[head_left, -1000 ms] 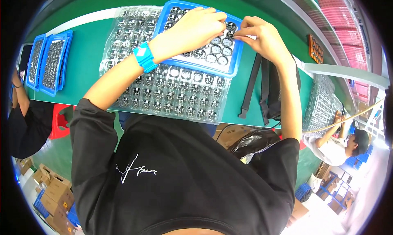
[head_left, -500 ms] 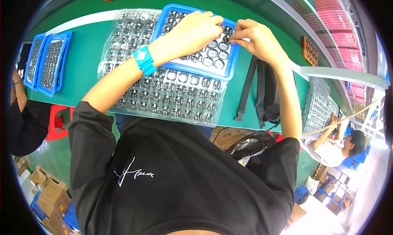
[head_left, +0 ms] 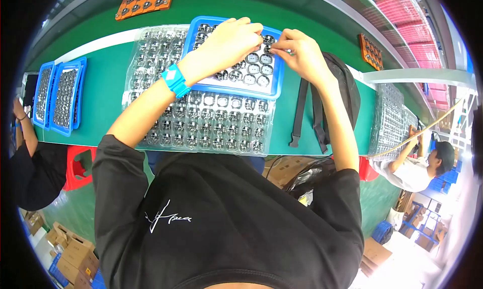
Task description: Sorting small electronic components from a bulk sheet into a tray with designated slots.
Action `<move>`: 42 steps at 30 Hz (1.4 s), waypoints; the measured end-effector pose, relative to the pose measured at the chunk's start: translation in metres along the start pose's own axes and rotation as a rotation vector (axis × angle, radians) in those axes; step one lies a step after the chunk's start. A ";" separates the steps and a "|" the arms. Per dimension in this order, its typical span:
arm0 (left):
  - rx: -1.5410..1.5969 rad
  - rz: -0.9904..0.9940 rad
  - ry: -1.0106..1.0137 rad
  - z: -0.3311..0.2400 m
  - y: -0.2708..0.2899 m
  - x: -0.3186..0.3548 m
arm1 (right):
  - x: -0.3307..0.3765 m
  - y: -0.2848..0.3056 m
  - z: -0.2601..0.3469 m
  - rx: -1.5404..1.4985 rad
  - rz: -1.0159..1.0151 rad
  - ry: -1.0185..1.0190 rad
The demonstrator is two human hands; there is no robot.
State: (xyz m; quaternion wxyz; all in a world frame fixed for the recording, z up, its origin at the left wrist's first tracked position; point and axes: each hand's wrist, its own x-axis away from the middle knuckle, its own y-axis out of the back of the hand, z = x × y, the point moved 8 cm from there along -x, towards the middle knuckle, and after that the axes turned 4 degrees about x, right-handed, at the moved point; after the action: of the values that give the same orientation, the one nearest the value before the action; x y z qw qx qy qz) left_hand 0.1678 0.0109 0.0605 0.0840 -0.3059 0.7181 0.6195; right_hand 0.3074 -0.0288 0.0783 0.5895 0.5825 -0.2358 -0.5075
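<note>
**Both hands over the blue tray**

While the left hand (head_left: pixel 229 42) lies fingers-down across the blue tray (head_left: pixel 274 90), its fingers loosely curled, the right hand (head_left: pixel 297 55) pinches finger and thumb together at the tray's 1 o'clock corner; whether a small round part (head_left: pixel 250 79) sits in that pinch, I cannot tell. That tray rests on a clear blister sheet (head_left: pixel 201 128) full of the same parts, on the green table (head_left: pixel 105 95). These parts look light, hard and small, likely easy to drop, best taken by the rim with two fingertips; the blister sheet seems thin and floppy. A black backpack (head_left: pixel 342 95) lies at 3 o'clock of the tray, more blue trays (head_left: pixel 60 95) at 9 o'clock. Left fingertips hide the cells beneath; part detail is too small to read
</note>
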 end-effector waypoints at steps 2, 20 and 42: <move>0.020 0.002 -0.018 -0.001 0.001 -0.001 | 0.003 -0.002 -0.004 -0.017 -0.026 -0.002; 0.625 -0.221 0.461 -0.019 0.106 0.087 | 0.026 0.018 0.005 -0.341 -0.174 -0.331; 1.148 -0.262 0.487 -0.066 0.112 0.134 | 0.030 0.070 0.207 -0.164 -0.398 -0.005</move>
State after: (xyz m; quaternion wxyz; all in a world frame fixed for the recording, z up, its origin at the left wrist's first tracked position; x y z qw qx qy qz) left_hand 0.0165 -0.0907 0.1018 0.1439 -0.4298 0.8908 0.0333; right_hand 0.1613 -0.1613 0.1772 0.5225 0.5663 -0.0758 -0.6329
